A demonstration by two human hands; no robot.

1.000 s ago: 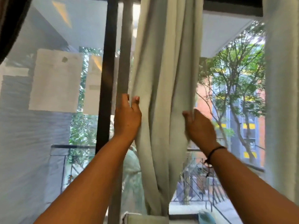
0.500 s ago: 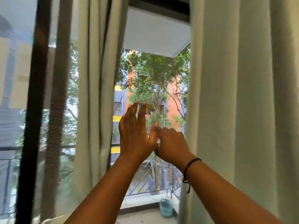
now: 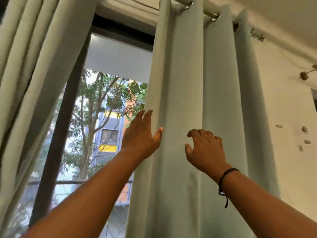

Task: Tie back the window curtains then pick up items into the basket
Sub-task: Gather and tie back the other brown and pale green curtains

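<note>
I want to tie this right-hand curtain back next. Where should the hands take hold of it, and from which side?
Grip the right curtain at its window-side edge, where the left hand already lies, and come from the open window gap. That free vertical edge lets the fingers wrap behind the folds, probably sweeping them toward the right hand into one bunch.

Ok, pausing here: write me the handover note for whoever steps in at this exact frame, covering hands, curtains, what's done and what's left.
Left hand: open, fingers straight, at the inner edge of the right curtain, thumb against the fabric.
Right hand: open, fingers loosely curled in front of the same curtain, gripping nothing.
Left curtain: bunched at the left of the window, with no tie visible.
Right curtain hangs full from the rod, not gathered or tied.
Done: nothing visibly tied.
Left: gather and tie the curtains, then collect the items; no basket or items are in view.
</note>
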